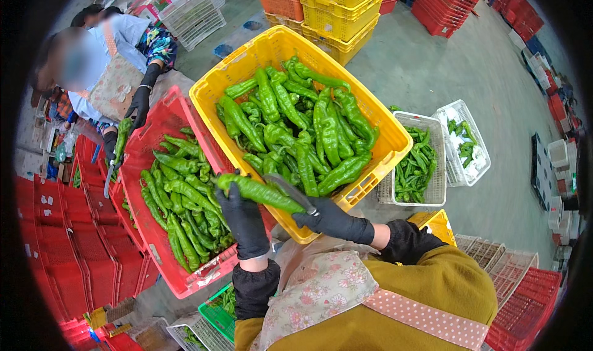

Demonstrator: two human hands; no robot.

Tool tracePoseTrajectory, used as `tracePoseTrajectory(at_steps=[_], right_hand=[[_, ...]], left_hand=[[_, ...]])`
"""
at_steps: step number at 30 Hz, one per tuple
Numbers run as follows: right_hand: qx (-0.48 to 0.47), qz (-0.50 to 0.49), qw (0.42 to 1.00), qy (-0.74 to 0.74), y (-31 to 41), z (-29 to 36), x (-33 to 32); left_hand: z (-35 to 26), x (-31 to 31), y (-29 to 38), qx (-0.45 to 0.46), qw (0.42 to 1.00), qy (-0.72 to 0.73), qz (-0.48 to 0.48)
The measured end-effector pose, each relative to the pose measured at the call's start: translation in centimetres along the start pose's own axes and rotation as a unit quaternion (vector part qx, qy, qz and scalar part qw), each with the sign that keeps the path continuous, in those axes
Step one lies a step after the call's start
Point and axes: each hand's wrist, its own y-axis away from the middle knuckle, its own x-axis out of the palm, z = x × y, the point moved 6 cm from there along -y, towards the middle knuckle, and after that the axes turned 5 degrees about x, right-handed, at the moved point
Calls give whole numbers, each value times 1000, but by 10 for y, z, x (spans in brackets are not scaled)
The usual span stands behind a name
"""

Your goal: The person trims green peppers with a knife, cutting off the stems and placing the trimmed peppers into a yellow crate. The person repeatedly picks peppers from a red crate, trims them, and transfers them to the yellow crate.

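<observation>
My left hand (238, 212), in a black glove, grips a long green pepper (259, 193) near one end. My right hand (326, 216), also gloved in black, holds a knife (289, 191) whose blade lies beside the pepper's upper edge; whether this hand also touches the pepper's far end cannot be told. Both hands are over the near edge of a yellow plastic crate (366, 191) full of green peppers (278, 138). Tilted against it on the left, a red plastic crate (171, 281) holds more green peppers (185, 203).
A co-worker (111, 59) at the upper left holds a pepper and a knife in black gloves. Stacked yellow crates (343, 22) stand beyond the yellow crate. White crates (419, 204) with peppers are on the floor at right. Red crates (74, 244) fill the left side.
</observation>
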Motion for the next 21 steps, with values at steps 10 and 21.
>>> tracePoseTrajectory(at_steps=[10,21], right_hand=[[-57,-286,889,353,-146,64,-163],[-67,-273,789,547,-199,3,-223]], left_hand=[[3,-61,18,-15,990,-128,53],[-5,-166,43,-44,984,74,-153]])
